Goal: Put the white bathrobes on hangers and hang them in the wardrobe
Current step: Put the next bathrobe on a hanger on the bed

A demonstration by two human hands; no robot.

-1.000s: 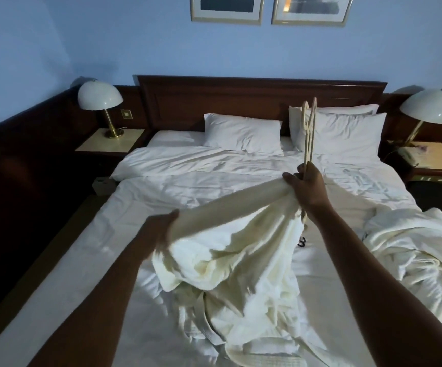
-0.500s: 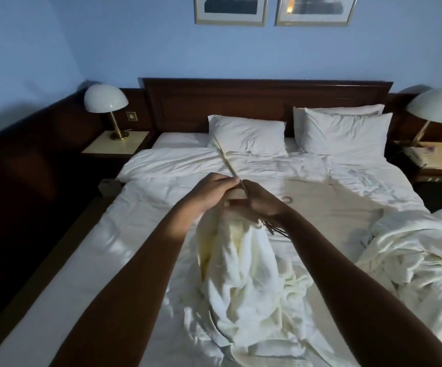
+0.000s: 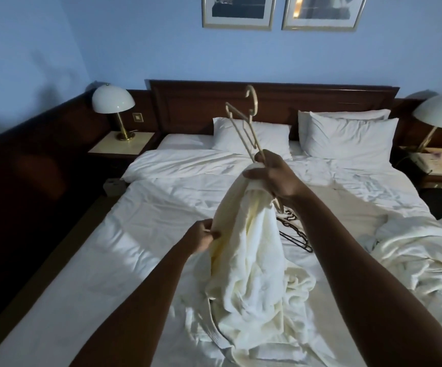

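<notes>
A white bathrobe (image 3: pixel 249 263) hangs bunched above the bed, its lower part heaped on the sheet. My right hand (image 3: pixel 270 176) grips a cream plastic hanger (image 3: pixel 246 125) together with the robe's top; the hanger tilts up and to the left, one end tucked into the cloth. My left hand (image 3: pixel 200 238) pinches the robe's edge lower on the left. A second white bathrobe (image 3: pixel 421 260) lies crumpled at the bed's right side. Dark hangers (image 3: pixel 295 234) lie on the sheet behind the held robe.
The bed (image 3: pixel 135 234) with two pillows (image 3: pixel 347 136) fills the view, against a dark wooden headboard (image 3: pixel 294 102). Bedside tables with dome lamps (image 3: pixel 113 100) stand at both sides. A phone (image 3: pixel 423 161) sits on the right table. No wardrobe is in view.
My hands have parted: the left dropped down the robe's left edge, the right lifted the hanger so that its hook now stands up over the bed.
</notes>
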